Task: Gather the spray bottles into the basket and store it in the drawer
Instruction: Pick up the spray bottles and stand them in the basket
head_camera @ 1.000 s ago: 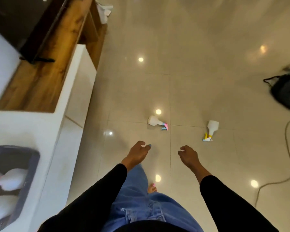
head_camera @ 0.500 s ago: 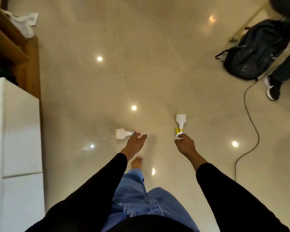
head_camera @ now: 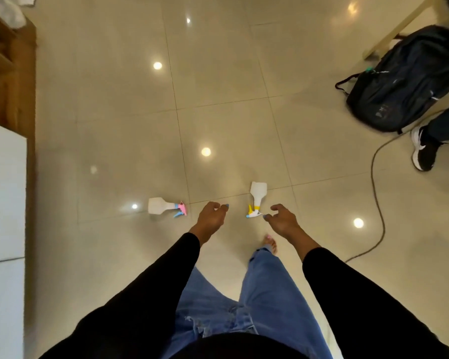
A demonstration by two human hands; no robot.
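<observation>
Two white spray bottles lie on the glossy tiled floor. The one with a pink and blue trigger [head_camera: 163,206] lies on its side, left of my left hand [head_camera: 211,217]. The one with a yellow and blue trigger [head_camera: 256,196] points its nozzle toward my right hand [head_camera: 280,219]. Both hands hang above the floor between and beside the bottles, fingers loosely curled and holding nothing. My right fingertips are close to the yellow trigger, but I cannot tell if they touch it. No basket or drawer is in view.
A white cabinet [head_camera: 3,216] and a wooden shelf unit [head_camera: 8,81] line the left edge. A black backpack [head_camera: 402,84] lies at the upper right beside another person's shoe [head_camera: 424,150]. A cable [head_camera: 373,182] curves across the floor on the right.
The view has swung right and away from the cabinet, so the basket has left the frame. I have walked closer to the two bottles, and my hands have spread slightly.
</observation>
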